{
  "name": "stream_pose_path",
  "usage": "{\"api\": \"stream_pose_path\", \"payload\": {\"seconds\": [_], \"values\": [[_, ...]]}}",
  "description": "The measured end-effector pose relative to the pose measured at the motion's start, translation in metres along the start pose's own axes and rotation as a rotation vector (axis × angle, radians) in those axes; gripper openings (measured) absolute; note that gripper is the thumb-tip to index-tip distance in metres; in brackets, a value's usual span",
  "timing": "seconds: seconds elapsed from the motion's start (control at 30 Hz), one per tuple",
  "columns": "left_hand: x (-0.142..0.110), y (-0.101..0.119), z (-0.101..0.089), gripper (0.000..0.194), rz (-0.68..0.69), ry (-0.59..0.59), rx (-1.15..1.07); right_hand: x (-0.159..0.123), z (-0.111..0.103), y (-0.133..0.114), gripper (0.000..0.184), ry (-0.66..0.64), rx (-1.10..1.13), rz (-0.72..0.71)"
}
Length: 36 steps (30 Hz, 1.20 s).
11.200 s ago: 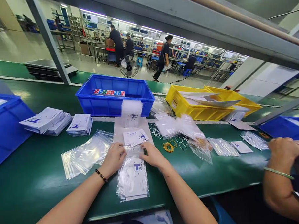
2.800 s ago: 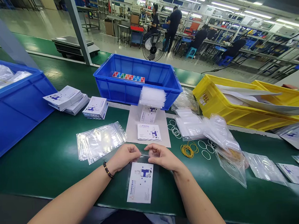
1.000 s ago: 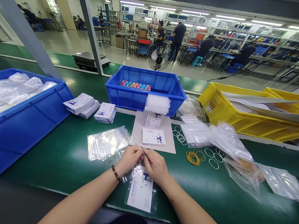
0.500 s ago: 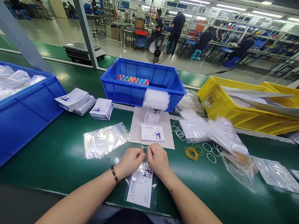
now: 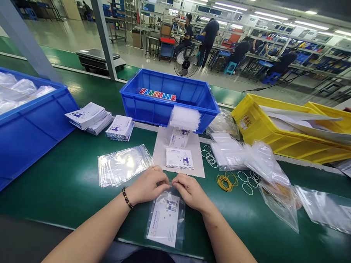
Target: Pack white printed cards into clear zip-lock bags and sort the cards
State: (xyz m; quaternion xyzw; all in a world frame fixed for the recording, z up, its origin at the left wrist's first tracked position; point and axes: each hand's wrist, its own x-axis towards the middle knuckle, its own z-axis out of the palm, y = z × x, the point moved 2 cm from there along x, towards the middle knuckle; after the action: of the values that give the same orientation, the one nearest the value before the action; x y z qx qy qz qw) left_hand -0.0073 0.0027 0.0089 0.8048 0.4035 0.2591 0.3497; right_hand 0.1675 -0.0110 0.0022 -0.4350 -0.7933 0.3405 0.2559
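Looking at a clear bag (image 5: pixel 181 220) with a printed booklet (image 5: pixel 163 220) inside, lying flat on the green surface (image 5: pixel 76 201) near the front edge. Got left hand (image 5: pixel 148 185) and right hand (image 5: pixel 192 192) nearly meeting at the bag's far end — pinched grip on the plastic from both sides, can't quite make out fingertip detail. Could end up with a gap or crease along that end from pinching unevenly or tugging one side harder. Might also shove the fan of flat bags (image 5: pixel 123 165) out of line with a careless sweep of the left knuckles. Would watch the booklet pile (image 5: pixel 179 157) on the grey card (image 5: pixel 198 167) too — close enough to bump by reaching forward.
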Motion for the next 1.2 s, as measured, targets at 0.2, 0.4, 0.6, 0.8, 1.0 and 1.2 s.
{"api": "stream_pose_path", "payload": {"seconds": [0.2,0.4,0.6,0.8,1.0,1.2], "values": [[0.004,-0.01,0.0,0.033,-0.349,-0.071,-0.16,-0.001,-0.014,0.013,0.029,-0.024,0.083,0.033],[0.015,-0.016,0.013,0.072,-0.593,-0.184,-0.504,0.004,-0.024,0.059,0.035,0.502,-0.273,0.337],[0.019,-0.017,0.021,0.067,-0.567,-0.165,-0.521,0.01,-0.017,0.071,0.039,0.399,-0.333,0.441],[0.02,-0.016,0.024,0.045,-0.606,-0.02,-0.628,0.011,-0.015,0.067,0.031,0.48,-0.252,0.447],[0.022,-0.019,0.032,0.037,-0.671,-0.018,-0.796,0.008,-0.012,0.062,0.029,0.539,-0.006,0.384],[0.018,-0.012,0.033,0.042,-0.626,-0.114,-0.818,0.005,-0.016,0.054,0.035,0.658,0.267,0.396]]}}
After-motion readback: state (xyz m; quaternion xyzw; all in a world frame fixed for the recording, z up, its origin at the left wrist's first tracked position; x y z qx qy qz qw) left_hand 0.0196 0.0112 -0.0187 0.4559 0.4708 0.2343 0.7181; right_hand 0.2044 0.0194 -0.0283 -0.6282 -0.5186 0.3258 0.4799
